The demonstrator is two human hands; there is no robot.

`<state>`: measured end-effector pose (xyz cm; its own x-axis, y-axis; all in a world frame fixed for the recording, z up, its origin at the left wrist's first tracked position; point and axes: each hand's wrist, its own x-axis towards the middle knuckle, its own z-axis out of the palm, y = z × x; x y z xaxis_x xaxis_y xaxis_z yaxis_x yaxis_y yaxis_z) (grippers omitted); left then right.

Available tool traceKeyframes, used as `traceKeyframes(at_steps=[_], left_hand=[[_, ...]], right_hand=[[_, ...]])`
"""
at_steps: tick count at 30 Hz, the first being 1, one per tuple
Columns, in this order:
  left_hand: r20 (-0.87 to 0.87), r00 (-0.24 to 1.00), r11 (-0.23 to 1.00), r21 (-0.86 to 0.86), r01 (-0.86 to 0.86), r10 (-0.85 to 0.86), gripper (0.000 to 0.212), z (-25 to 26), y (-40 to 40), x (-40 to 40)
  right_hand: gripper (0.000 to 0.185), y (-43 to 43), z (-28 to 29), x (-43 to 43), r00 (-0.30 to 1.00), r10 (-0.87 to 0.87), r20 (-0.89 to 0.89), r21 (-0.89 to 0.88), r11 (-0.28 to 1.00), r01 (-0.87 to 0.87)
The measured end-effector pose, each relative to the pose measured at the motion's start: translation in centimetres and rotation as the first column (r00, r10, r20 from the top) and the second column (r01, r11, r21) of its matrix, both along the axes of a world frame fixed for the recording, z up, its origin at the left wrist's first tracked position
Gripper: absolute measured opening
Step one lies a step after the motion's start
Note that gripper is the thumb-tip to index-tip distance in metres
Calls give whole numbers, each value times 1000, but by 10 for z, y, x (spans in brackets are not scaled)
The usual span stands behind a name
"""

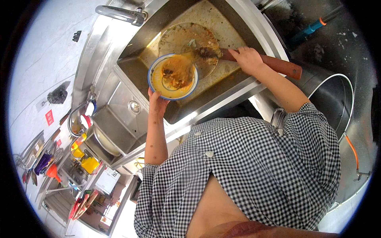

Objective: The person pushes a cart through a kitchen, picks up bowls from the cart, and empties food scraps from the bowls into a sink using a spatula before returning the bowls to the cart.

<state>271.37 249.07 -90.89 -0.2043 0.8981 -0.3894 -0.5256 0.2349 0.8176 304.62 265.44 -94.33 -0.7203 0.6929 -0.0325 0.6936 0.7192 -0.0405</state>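
My left hand (158, 102) grips the near rim of a white bowl with a blue edge (151, 78), tilted over the left side of a large steel sink basin (232, 17). Brown, oily food scraps and liquid (178, 73) lie inside the bowl. My right hand (250, 61) is closed around a long, flat reddish-brown wooden handle (281, 66). The handle's dark, food-smeared head (207, 53) points toward the bowl, apart from its rim; its exact kind is blurred. Under it a large round outline with scraps (174, 35) shows on the dirty sink floor.
A curved steel faucet (122, 14) juts in at the upper left. Beside the basin is a second steel sink (120, 111), with a large pale bowl (104, 141) beyond. A dark bucket with a white wire handle (330, 101) stands right. Utensils and an orange funnel (53, 172) hang along the wall.
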Motion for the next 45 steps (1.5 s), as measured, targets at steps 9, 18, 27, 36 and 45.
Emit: traceKeyframes(at_steps=[9,18,27,36,45], left_hand=[[-55,997,990,-123,-65,59,72,-10,-6,-9],[-215,975,950,-288,-122,60,74,6,1,3],[-434,901,888,-412,-204,6,72,10,27,8],[-825,550,909,-321,-266,-131,81,8,62,13],[-978,56,968,-207,-143,-201,83,38,78,52]], right_hand=[[40,2,-1,-1,1000,9,16,-10,1000,-9],[42,5,0,2,999,29,29,9,1000,-29],[42,6,1,0,999,24,40,3,1000,-24],[41,13,2,-3,999,40,28,22,999,-40],[42,27,-3,7,998,46,39,-17,999,-45]])
